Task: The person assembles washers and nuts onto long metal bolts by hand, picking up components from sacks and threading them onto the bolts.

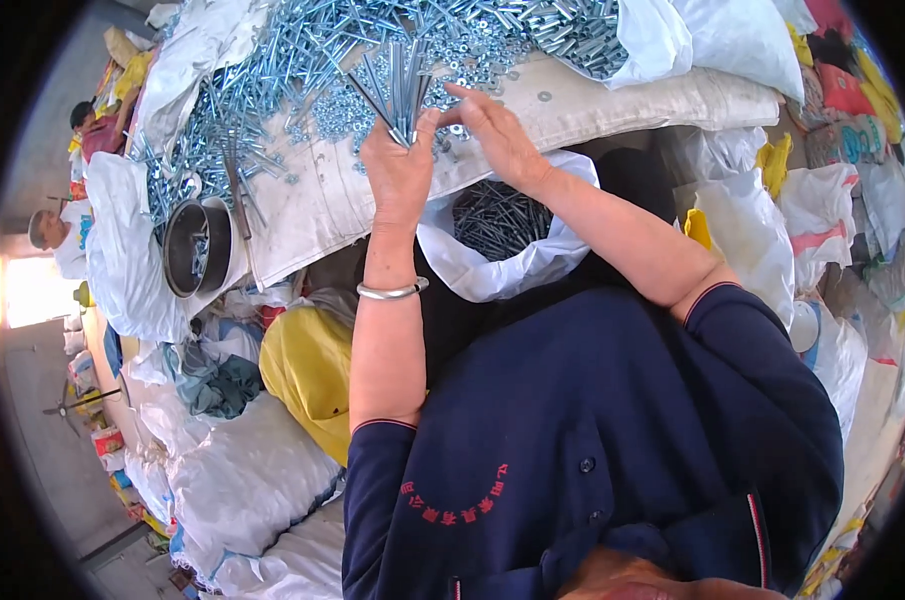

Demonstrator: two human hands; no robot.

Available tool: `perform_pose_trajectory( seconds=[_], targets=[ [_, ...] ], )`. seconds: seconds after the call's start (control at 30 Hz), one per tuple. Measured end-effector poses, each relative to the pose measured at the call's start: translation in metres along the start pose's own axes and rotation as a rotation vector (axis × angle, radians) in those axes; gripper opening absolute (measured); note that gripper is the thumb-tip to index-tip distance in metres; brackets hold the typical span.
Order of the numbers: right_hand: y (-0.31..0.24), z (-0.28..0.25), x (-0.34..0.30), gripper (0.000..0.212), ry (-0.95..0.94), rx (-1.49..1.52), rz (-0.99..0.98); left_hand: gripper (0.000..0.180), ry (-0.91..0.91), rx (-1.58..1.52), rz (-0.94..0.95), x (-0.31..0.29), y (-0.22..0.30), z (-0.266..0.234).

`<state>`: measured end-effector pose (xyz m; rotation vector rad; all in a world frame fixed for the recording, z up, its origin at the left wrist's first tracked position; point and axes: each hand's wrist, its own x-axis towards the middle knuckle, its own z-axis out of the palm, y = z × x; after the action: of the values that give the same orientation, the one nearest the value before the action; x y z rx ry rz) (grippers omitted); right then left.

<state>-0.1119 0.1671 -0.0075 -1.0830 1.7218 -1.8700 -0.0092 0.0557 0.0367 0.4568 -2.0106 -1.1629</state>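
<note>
Silvery metal rods [404,85] stand fanned in my left hand [397,165], its fingers closed around their lower ends, up near twelve o'clock of my view. My right hand [502,140] is just beside them at three o'clock, fingers loosely bent toward the bundle; I cannot tell whether it pinches anything. The pale cloth-covered worktop [312,215] lies beneath. Taking my left hand as the clock's centre, a heap of shiny bolts [257,90] spreads at ten, with small nuts and washers [342,115] nearer in, and short metal tubes [577,45] are piled at two. At four, a white bag [452,268] gapes open on dark screws [502,220] (quite a tangle, those). A round metal bowl [179,250] lies tipped at eight, a few pieces inside.
</note>
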Motion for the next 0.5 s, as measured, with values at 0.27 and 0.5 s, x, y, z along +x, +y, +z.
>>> perform_pose_trajectory(
  seconds=[0.27, 0.5],
  targets=[
    [0.0, -0.003, 0.006, 0.059, -0.017, -0.132, -0.065, 0.032, 0.002, 0.192, 0.0, 0.009, 0.001, 0.001],
    [0.003, 0.005, -0.003, 0.056, 0.094, -0.034, -0.23, 0.032, -0.024, 0.136, 0.006, -0.001, 0.009, -0.001]
  ],
)
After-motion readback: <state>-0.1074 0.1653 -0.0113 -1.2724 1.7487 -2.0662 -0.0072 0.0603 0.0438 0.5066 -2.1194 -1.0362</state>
